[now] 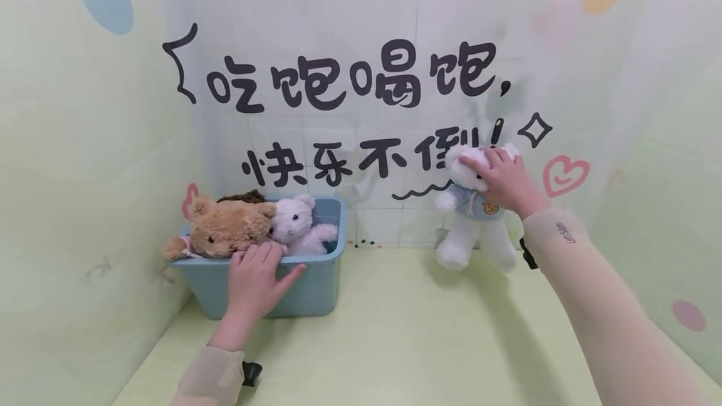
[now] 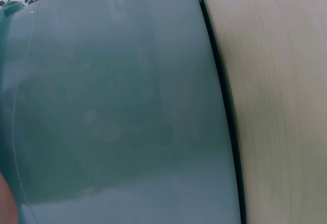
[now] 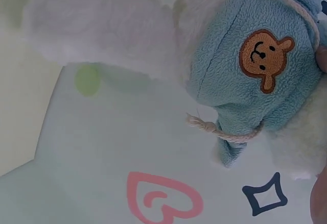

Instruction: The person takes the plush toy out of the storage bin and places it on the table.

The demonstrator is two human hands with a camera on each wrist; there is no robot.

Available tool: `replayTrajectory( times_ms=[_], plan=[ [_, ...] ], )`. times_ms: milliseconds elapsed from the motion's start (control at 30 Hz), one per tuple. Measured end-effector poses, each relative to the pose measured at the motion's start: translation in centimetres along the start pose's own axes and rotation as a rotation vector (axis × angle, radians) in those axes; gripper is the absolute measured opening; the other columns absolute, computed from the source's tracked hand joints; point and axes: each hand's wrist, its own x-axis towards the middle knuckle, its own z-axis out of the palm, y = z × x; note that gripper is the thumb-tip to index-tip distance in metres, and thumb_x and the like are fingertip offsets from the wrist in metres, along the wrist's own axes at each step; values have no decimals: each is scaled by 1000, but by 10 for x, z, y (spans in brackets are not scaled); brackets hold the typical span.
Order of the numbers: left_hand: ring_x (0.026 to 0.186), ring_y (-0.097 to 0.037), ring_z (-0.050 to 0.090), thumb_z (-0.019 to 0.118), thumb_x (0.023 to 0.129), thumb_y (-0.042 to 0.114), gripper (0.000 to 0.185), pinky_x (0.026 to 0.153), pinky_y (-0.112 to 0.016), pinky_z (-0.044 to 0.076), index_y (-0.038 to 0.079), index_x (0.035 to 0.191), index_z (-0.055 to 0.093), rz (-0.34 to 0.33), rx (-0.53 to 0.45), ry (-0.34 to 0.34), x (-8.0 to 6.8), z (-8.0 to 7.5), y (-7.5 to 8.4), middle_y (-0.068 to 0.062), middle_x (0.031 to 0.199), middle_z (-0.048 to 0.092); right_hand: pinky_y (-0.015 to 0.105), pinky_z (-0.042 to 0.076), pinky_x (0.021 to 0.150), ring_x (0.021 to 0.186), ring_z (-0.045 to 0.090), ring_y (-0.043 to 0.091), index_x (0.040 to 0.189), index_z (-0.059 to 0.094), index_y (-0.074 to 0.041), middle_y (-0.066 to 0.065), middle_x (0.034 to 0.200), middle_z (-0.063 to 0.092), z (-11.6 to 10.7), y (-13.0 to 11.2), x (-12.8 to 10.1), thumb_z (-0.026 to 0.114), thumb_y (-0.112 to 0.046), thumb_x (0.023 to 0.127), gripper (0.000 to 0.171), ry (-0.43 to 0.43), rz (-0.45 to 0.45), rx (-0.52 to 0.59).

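My right hand (image 1: 502, 177) grips a white plush bear (image 1: 454, 246) by its head, fingers spread over the top. The bear hangs upright near the back wall, legs down. It wears a blue hoodie (image 3: 225, 66) with a brown bear patch and a cord. On the left, my left hand (image 1: 254, 281) grips the front rim of a blue plastic bin (image 1: 318, 287), fingers over the edge and thumb outside. A brown plush bear (image 1: 231, 224) and another white plush bear (image 1: 293, 224) sit in it. The left wrist view shows the bin's smooth side wall (image 2: 117, 96).
Behind the brown bear, dark brown fur (image 1: 248, 196) shows in the bin. The pale green tabletop (image 1: 383, 331) runs back to a printed wall covering (image 1: 338, 5) with black lettering. Side walls of the same covering stand left and right.
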Motion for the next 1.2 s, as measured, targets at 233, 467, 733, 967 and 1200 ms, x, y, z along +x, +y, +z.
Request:
replayTrajectory(
  times_ms=[233, 467, 733, 967, 1200],
  plan=[
    [76, -31, 55, 41, 90, 69, 63, 72, -48, 35, 9, 94, 59, 1, 12, -17, -1, 0, 0, -8, 86, 61, 70, 35, 84, 117, 41, 50, 141, 43, -22, 28, 132, 42, 33, 6, -18, 85, -14, 68, 84, -47, 25, 16],
    [73, -33, 53, 42, 90, 69, 62, 72, -49, 34, 9, 93, 59, 2, 19, 1, 0, 0, 0, -8, 83, 59, 73, 32, 87, 119, 40, 51, 143, 40, -21, 29, 135, 41, 84, -5, -53, 85, -10, 64, 91, -28, 28, 71],
    [70, -32, 51, 44, 90, 68, 60, 70, -48, 33, 9, 91, 58, 21, 28, 38, -3, 3, -1, -7, 80, 58, 72, 31, 88, 122, 37, 49, 140, 42, -21, 27, 136, 40, 121, -19, -72, 86, -9, 65, 88, 52, 62, 99],
    [71, -32, 52, 43, 90, 68, 61, 70, -48, 33, 9, 92, 58, 23, 19, 60, -1, 4, -2, -8, 80, 58, 75, 22, 95, 129, 30, 49, 143, 41, -22, 27, 144, 33, 113, -22, -66, 77, -27, 79, 74, -43, 162, 108],
    [70, -33, 52, 44, 90, 68, 60, 69, -48, 34, 9, 91, 58, 21, 15, 48, -2, 3, -1, -8, 78, 58, 73, 17, 99, 134, 23, 51, 144, 40, -18, 27, 149, 26, 108, -25, -68, 74, -31, 81, 73, -73, 225, 148]
  ],
)
